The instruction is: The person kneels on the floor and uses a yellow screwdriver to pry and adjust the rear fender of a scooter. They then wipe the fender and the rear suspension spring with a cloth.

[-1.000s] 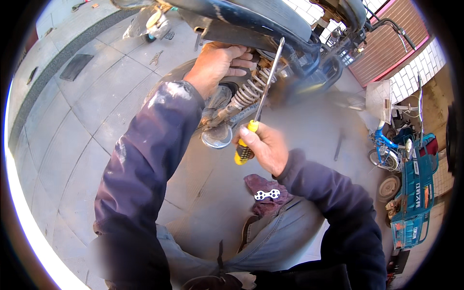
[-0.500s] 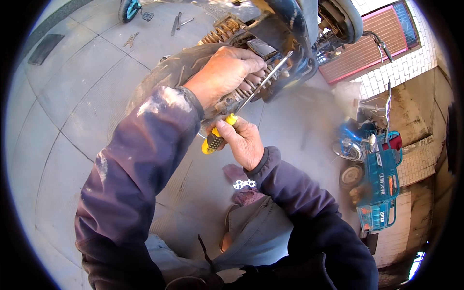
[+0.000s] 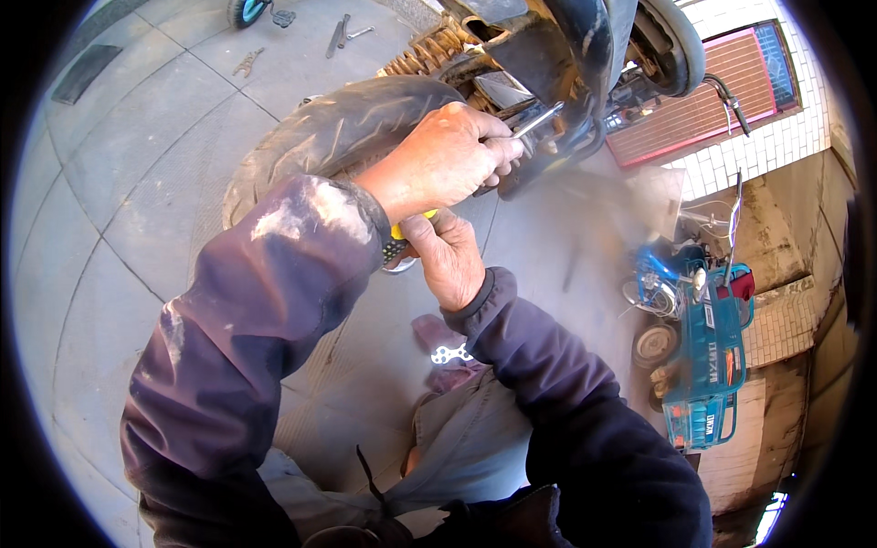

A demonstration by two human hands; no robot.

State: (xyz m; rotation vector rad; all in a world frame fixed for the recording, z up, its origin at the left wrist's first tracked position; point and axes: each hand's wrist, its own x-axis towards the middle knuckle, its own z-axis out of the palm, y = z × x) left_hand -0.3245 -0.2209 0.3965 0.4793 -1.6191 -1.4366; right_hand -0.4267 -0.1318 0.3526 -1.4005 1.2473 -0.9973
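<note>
My right hand (image 3: 449,260) is closed round the yellow and black handle (image 3: 396,247) of a screwdriver. Its metal shaft (image 3: 545,117) points up and right toward the scooter's underside, coming out past the fingers of my left hand (image 3: 457,157). Those fingers are curled round the shaft, and my left wrist hides its middle. Behind my left hand is the worn black tyre (image 3: 338,123) of a scooter (image 3: 539,55) lying tipped over. A rusty coil spring (image 3: 422,53) shows above the tyre; the second spring is mostly covered by my left hand.
Several hand tools, including a spanner (image 3: 359,33), lie on the grey tiles at the far left, with a dark flat slab (image 3: 87,75) farther out. At the right stands a teal cargo tricycle (image 3: 708,338). A white bone-shaped piece with holes (image 3: 449,354) shows near my foot.
My left hand has moved right and slightly down onto the screwdriver shaft, uncovering more tyre. My right hand has shifted slightly left, and the handle is now partly behind my left sleeve.
</note>
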